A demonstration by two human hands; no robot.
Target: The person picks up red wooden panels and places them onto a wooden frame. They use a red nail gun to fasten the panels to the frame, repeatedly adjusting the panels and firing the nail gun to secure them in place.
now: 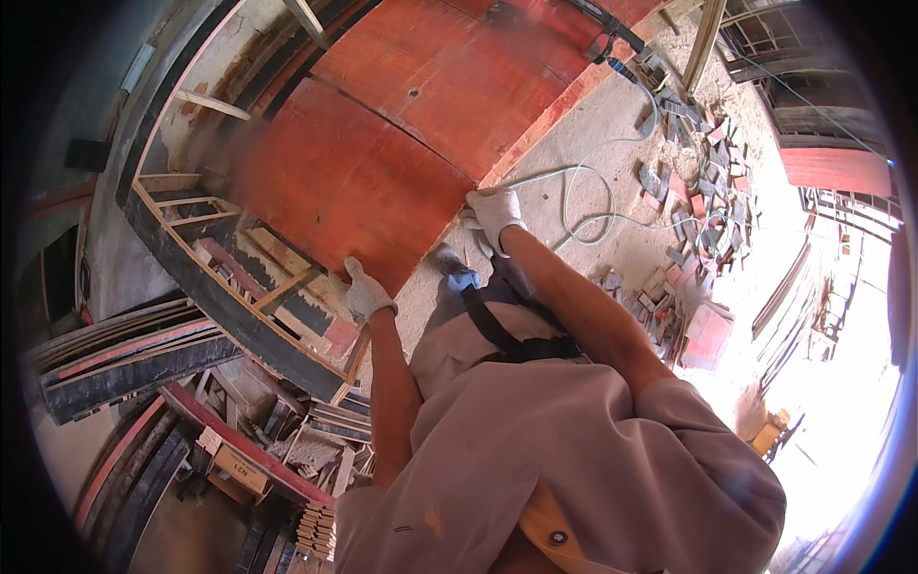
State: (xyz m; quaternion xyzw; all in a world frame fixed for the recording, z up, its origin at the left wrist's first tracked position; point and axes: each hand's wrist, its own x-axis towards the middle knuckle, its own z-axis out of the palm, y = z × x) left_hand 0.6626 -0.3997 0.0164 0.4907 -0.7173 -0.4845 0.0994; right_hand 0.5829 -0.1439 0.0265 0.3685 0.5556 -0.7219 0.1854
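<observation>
A red-faced plywood panel (358, 194) lies before me, its far edge along a seam with a second red panel (437, 86). My left hand (364, 293), in a pale work glove, grips the panel's near left edge, thumb on top and fingers mostly hidden beneath. At the right corner near the seam, my right hand (496, 214), gloved as well, holds the panel's edge. A nail gun (609, 36) with a blue hose fitting rests on the red boards at the far right.
A pale air hose (609, 208) loops over the floor to the right, near heaped wood offcuts (703, 186). To the left runs a curved timber frame (244, 316) with cross-pieces. Stacked curved boards (136, 359) and a cardboard box (240, 470) lie lower left.
</observation>
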